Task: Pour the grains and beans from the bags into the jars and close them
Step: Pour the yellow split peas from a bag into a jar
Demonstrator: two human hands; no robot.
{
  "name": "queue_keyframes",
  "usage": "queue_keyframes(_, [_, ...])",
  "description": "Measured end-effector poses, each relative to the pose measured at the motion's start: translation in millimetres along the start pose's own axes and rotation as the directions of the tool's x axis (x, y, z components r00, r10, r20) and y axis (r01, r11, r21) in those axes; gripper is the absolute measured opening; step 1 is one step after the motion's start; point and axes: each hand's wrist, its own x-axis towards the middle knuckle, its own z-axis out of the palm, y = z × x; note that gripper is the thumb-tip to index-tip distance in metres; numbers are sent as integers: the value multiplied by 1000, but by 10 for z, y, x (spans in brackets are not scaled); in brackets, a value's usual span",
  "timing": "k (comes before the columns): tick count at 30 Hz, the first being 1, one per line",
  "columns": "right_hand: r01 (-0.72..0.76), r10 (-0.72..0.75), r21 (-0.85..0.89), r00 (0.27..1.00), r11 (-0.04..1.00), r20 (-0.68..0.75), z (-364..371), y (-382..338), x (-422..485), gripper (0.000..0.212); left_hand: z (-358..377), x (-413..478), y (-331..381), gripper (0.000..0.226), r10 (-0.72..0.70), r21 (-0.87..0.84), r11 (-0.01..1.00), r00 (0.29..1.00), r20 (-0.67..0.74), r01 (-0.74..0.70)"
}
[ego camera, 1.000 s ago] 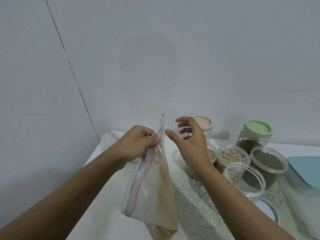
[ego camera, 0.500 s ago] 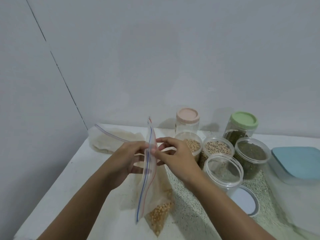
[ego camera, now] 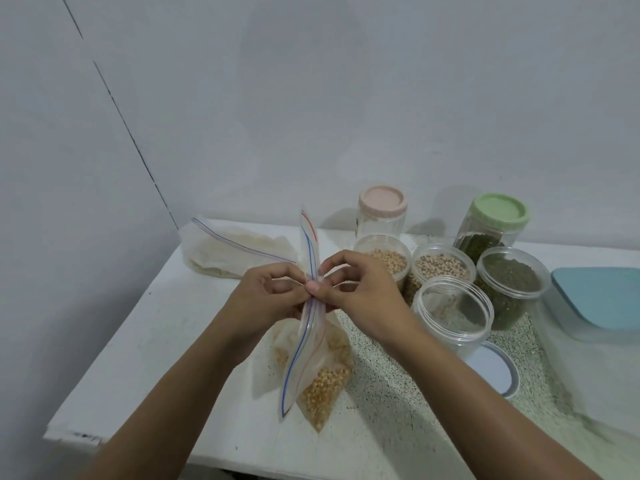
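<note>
The zip bag of yellow kernels [ego camera: 322, 375] hangs upright over the white table [ego camera: 156, 341], held up by its seal strip. The left hand [ego camera: 266, 299] pinches one flap between thumb and curled fingers, and the right hand [ego camera: 363, 296] pinches the other, fingertips meeting at the strip. This looks like the opening step, with nothing poured from this bag yet. Next up, most likely: peel the flaps apart, then tip the bag over the empty jar [ego camera: 446, 327] just to the right, whose lid [ego camera: 491, 370] lies beside it.
</note>
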Motion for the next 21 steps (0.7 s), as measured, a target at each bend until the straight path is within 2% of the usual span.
queue_keyframes(3, [23,-24,-100,1000,995,-1,-92,-65,-8,15,-101,-7,29,7,50,97,994,995,-86,-42])
queue_keyframes(5, [59,-75,-293,996,954,-42,-145,-104,4,14,-245,-38,50,9,139,249,965,970,-198,-88])
queue_keyframes(8, [106,-157,-575,987,811,-40,-202,-154,17,26,-532,-99,69,16,351,593,797,888,-298,-116])
queue_keyframes(10, [135,-172,-688,985,713,15,-237,-189,38,35,-688,-129,73,21,410,695,712,861,-299,-98])
queue_keyframes(12, [146,-150,-759,987,635,65,-265,-202,87,41,-779,-124,79,24,361,654,748,897,-256,-115])
queue_keyframes(14, [141,-91,-796,990,588,108,-263,-219,144,42,-779,-143,120,22,263,500,853,951,-162,-151])
queue_keyframes(17, [122,-46,-799,992,589,117,-176,-266,216,20,-672,-175,163,18,198,301,936,980,-19,-184])
queue_keyframes(19, [66,-17,-747,997,661,73,-69,-296,294,53,-579,-165,152,15,186,293,933,977,107,-210])
queue_keyframes(21, [29,-6,-734,999,679,35,70,-320,379,79,-537,-118,126,18,175,293,926,958,228,-239])
